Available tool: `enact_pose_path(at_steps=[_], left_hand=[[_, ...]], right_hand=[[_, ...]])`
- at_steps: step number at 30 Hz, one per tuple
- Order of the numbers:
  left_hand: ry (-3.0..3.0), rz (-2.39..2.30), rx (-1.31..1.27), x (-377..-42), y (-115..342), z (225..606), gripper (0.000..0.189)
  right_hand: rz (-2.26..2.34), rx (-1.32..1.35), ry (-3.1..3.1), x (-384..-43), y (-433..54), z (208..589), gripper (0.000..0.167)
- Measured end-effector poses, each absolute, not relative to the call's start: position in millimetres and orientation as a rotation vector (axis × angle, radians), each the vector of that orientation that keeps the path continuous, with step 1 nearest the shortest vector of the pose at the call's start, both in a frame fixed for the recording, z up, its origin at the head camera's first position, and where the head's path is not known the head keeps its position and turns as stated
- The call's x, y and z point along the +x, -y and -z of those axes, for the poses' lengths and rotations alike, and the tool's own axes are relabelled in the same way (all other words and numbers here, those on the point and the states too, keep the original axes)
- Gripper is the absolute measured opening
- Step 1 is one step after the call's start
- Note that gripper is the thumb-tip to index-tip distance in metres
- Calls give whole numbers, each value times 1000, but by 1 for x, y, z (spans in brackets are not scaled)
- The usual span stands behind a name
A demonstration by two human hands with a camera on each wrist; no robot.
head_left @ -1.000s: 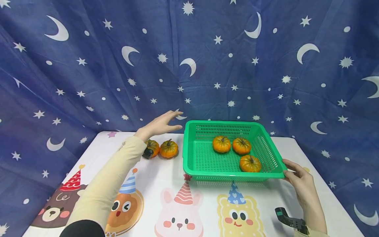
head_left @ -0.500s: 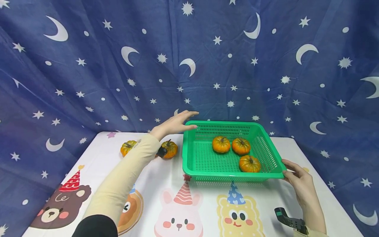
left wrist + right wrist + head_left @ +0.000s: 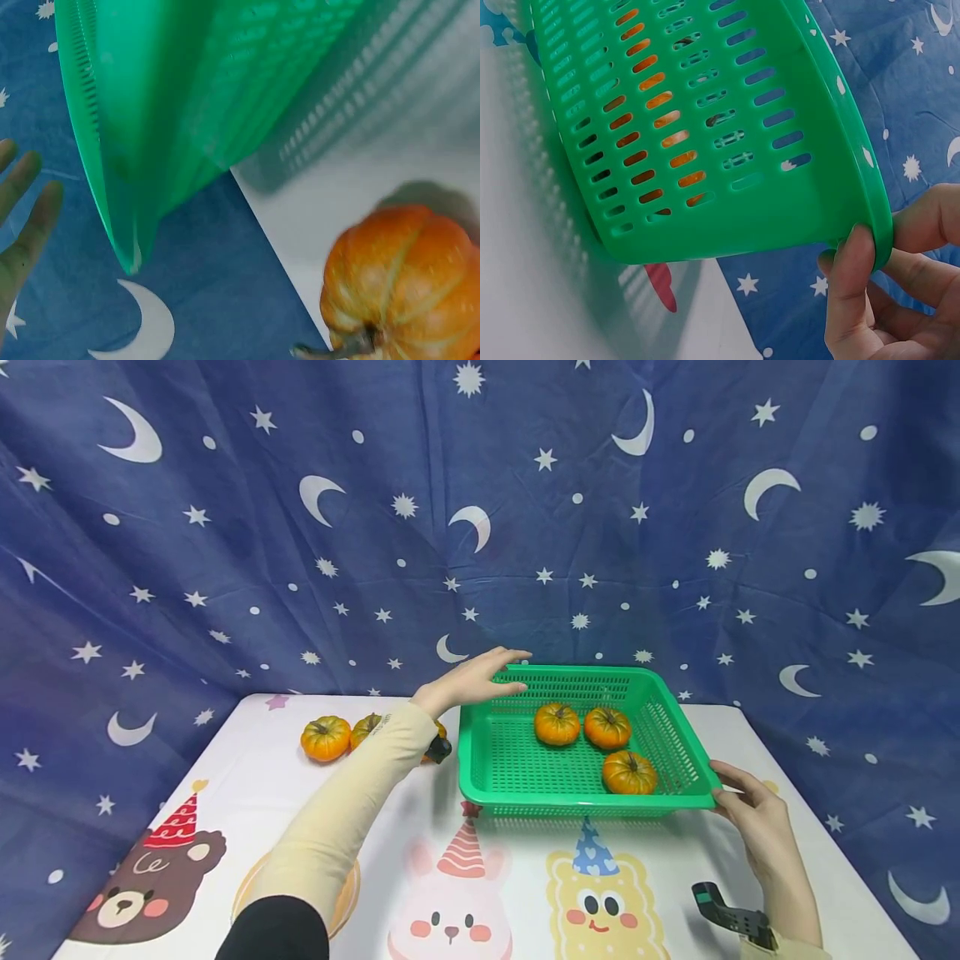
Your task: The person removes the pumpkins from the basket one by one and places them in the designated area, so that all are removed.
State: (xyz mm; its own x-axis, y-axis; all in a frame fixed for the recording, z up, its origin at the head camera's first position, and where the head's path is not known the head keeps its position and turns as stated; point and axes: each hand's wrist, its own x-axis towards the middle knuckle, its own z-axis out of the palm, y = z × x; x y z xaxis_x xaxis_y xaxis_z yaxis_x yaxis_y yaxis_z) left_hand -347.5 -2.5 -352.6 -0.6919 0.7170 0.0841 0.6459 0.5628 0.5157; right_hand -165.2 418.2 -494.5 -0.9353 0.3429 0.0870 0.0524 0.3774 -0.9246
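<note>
currently, the left hand hangs over the far left corner of the green basket, its fingers straight and the thumb held apart from them, with a gap between fingers and rim in the left wrist view; the right hand pinches the rim at the near right corner, fingers clamped on the plastic; inside the basket sit three orange pumpkins, the rear one near the middle, its neighbour just to the right, and the front one nearer the viewer; left of the basket more pumpkins rest on the white surface, the leftmost pumpkin in plain sight, others partly hidden behind the cream sleeve; a printed bear and a printed rabbit decorate the cloth; behind everything hangs a blue curtain with white moons and stars.
</note>
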Motion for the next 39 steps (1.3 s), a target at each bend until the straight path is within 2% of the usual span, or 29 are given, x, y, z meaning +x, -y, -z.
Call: enact_pose_path(at_steps=[7,13,20,30,39], left_hand=[[-2659,-787,1170,-348,-11,353,65],[-2675,-785,1165,-349,-18,351,62],[-2653,-773,1187,-347,-28,344,63],[-2613,-829,1196,-342,-50,349,62],[-2583,-837,1197,-343,-63,368,62]], right_hand=[[-1524,-387,2380,-173,-424,506,45],[-1535,-381,2401,-167,-419,494,46],[-1469,-460,2499,-136,-363,421,48],[-1460,-449,2496,-136,-361,423,47],[-1460,-443,2493,-135,-360,425,47]])
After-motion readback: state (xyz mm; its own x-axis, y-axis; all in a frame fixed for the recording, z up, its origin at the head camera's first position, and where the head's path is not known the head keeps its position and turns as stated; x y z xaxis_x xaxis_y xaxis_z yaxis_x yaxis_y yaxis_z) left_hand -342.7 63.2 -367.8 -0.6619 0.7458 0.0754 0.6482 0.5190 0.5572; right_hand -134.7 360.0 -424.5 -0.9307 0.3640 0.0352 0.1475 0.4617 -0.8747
